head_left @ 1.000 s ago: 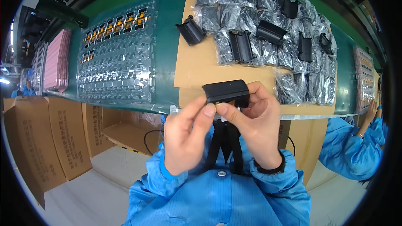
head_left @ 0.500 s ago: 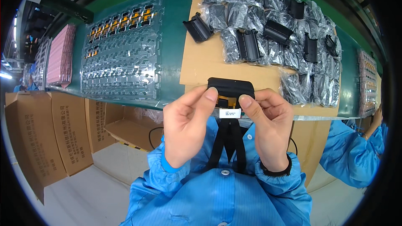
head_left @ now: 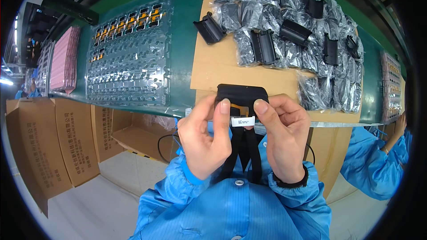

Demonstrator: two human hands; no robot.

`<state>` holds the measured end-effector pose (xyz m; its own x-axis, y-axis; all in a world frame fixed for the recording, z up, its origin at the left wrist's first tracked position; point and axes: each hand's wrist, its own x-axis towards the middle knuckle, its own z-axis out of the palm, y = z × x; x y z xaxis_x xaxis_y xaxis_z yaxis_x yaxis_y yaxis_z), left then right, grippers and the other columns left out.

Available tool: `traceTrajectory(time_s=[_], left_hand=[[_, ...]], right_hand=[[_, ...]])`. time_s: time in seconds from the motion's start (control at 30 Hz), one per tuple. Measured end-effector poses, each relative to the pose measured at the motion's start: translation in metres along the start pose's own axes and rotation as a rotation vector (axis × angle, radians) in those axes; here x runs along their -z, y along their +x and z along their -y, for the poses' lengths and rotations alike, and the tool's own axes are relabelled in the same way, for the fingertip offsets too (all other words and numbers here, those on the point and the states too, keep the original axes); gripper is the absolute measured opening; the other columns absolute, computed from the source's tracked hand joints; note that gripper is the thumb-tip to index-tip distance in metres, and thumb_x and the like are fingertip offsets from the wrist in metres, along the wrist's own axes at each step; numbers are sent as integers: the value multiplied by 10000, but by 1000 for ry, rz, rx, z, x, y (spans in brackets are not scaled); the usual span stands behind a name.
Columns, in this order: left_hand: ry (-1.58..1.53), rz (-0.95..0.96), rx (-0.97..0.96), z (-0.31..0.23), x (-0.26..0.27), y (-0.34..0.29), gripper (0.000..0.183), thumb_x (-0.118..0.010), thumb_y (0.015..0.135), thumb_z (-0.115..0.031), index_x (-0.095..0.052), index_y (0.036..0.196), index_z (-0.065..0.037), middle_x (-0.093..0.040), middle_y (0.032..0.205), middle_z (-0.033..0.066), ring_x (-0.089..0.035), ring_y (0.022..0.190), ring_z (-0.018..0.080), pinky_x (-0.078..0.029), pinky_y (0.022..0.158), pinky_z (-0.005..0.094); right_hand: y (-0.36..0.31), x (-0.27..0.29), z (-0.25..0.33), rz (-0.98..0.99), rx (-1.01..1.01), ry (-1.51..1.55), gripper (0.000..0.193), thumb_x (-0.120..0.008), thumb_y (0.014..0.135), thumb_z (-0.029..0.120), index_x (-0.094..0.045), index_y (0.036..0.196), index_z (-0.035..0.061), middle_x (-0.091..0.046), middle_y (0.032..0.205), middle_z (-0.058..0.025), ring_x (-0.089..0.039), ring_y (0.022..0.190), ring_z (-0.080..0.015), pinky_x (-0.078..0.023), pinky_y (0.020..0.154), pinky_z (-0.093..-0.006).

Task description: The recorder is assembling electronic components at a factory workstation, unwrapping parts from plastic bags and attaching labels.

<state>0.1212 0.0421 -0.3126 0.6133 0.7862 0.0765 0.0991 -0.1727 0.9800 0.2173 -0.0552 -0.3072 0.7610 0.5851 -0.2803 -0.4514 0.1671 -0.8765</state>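
Green surface (head_left: pixel 182 49) spans the upper view, carrying a cardboard sheet (head_left: pixel 222 69), a clear blister tray (head_left: pixel 129 58) with small orange-and-black parts in its top rows, and a heap of bagged black parts (head_left: pixel 293 31). Three unbagged black parts lie on the heap and beside it. Brown cartons (head_left: pixel 53 138) stand on the floor at lower left; a pink stack (head_left: pixel 64 58) lies at far left. A co-worker's blue sleeve (head_left: pixel 378 160) enters at right.

Left hand (head_left: pixel 202 138) and right hand (head_left: pixel 284 135) hold a black module (head_left: pixel 242 98) at the near edge of the surface, above the chest. Each thumb presses on the module's lower face, the other fingers curled behind, pinching it from both sides. A white label (head_left: pixel 243 121) lies between the thumb tips; black straps (head_left: pixel 242 155) hang below.

Compared with one second ago, the module is tilted so that its labelled face is toward the camera, and the thumbs sit closer together, flanking the label.
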Motion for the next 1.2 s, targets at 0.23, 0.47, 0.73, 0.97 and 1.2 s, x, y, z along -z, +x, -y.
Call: traceTrajectory(time_s=[0.23, 0.47, 0.73, 0.97, 1.2], left_hand=[[-364, 39, 315, 5, 10, 11, 184, -594, 982, -68, -623, 1118, 54, -692, 948, 73, -586, 880, 65, -462, 779, 219], [-373, -28, 229, 44, 6, 12, 143, -606, 962, -44, -552, 1093, -22, -683, 959, 63, -615, 871, 83, -495, 753, 234], [-321, -31, 284, 59, 10, 11, 136, -624, 954, -37, -590, 1081, -2, -681, 944, 89, -611, 833, 86, -493, 752, 228], [397, -9, -72, 51, 16, 11, 123, -748, 843, -94, -744, 957, -49, -622, 830, 54, -555, 741, 137, -417, 644, 268], [318, 81, -138, 56, 21, 13, 147, -772, 797, -36, -741, 940, -27, -636, 838, 60, -571, 713, 132, -446, 614, 266]], right_hand=[[6, 4, -9, -54, 33, 3, 160, -712, 915, 87, -638, 923, -55, -680, 815, -76, -628, 704, -103, -521, 623, -233], [7, 20, -34, -3, -163, -91, 285, -702, 927, 131, -582, 1093, -69, -695, 863, -124, -670, 713, -151, -527, 569, -247], [6, 7, -61, 102, -447, 85, 255, -633, 978, 183, -610, 1048, -61, -707, 865, -171, -692, 652, -200, -523, 510, -268], [3, 6, -63, 43, -405, 55, 235, -629, 979, 170, -623, 1015, -62, -681, 744, -157, -667, 558, -198, -511, 451, -274], [2, 6, -65, 49, -391, 63, 240, -629, 978, 163, -626, 1048, -66, -670, 722, -145, -654, 537, -189, -511, 443, -271]])
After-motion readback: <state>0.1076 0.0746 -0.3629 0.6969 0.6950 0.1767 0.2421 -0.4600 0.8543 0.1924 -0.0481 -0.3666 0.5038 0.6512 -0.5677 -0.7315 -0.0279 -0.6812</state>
